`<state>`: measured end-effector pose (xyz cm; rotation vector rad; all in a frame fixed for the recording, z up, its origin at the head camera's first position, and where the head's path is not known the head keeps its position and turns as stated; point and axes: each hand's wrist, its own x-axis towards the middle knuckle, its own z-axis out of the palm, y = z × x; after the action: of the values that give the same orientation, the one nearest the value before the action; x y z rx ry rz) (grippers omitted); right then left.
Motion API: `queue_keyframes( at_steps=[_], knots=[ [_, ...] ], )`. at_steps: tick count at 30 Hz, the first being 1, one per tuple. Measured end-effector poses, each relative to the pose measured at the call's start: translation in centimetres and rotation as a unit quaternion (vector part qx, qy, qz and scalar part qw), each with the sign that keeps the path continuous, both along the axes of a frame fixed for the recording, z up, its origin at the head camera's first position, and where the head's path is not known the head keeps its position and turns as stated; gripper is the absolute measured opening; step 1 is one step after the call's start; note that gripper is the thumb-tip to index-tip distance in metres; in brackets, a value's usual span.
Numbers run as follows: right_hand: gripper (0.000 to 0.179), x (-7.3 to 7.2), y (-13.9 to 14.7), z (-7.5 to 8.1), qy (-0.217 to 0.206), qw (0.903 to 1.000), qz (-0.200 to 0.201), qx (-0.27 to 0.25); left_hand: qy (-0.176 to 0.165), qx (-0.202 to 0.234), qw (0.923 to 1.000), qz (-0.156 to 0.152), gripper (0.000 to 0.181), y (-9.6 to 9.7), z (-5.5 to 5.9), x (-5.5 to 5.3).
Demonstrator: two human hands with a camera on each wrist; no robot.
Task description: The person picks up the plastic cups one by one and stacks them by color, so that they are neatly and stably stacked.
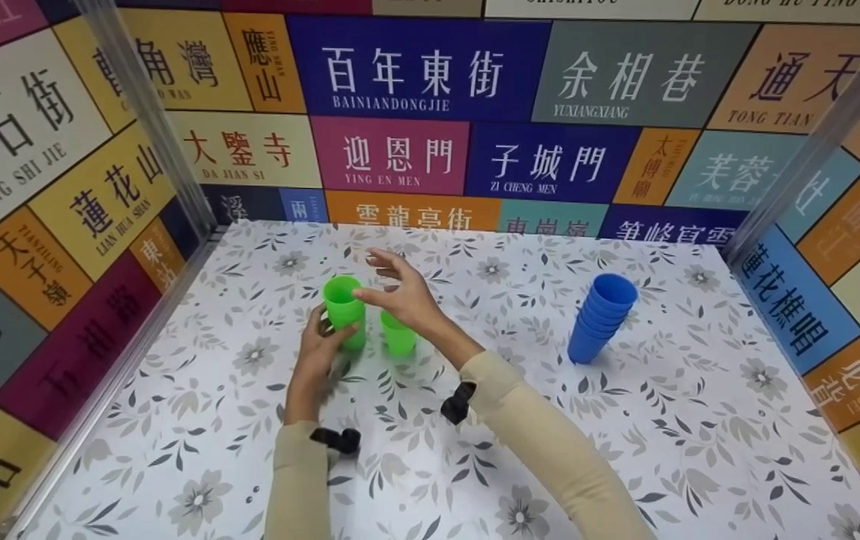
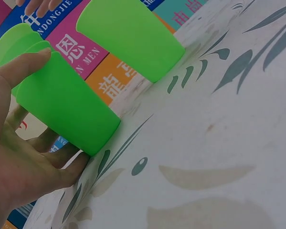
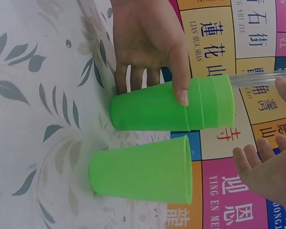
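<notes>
My left hand (image 1: 316,346) holds a short stack of nested green cups (image 1: 347,319), upright on the table. In the left wrist view its thumb presses near the rims of the stack (image 2: 68,102), and its other fingers reach round the far side. Just above the top rim is my right hand (image 1: 406,298), fingers spread and holding nothing; the right wrist view shows a gap between this hand (image 3: 271,171) and the stack (image 3: 152,109). A single green cup (image 1: 399,341) stands upright right of the stack, partly covered by my right hand in the head view.
A leaning-looking stack of several blue cups (image 1: 599,324) stands farther right on the table. The table (image 1: 415,465) has a white cloth with grey leaves and flowers. Panels with coloured street-name signs (image 1: 415,67) rise behind and at both sides.
</notes>
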<state>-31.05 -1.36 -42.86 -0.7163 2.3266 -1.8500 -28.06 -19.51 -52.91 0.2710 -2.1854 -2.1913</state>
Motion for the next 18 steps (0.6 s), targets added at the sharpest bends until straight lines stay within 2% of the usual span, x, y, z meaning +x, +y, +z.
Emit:
queue_keyframes(
  at_steps=[10, 18],
  knots=[
    [0.073, 0.3, 2.1, -1.0, 0.031, 0.9989, -0.021, 0.028, -0.010, 0.004, 0.9999, -0.001, 0.078, -0.1, 0.2, 0.0],
    [0.076, 0.4, 3.6, -2.5, 0.015, 0.9985, -0.026, 0.046, -0.012, 0.004, 0.9999, 0.006, 0.079, 0.1, 0.2, 0.0]
  ],
)
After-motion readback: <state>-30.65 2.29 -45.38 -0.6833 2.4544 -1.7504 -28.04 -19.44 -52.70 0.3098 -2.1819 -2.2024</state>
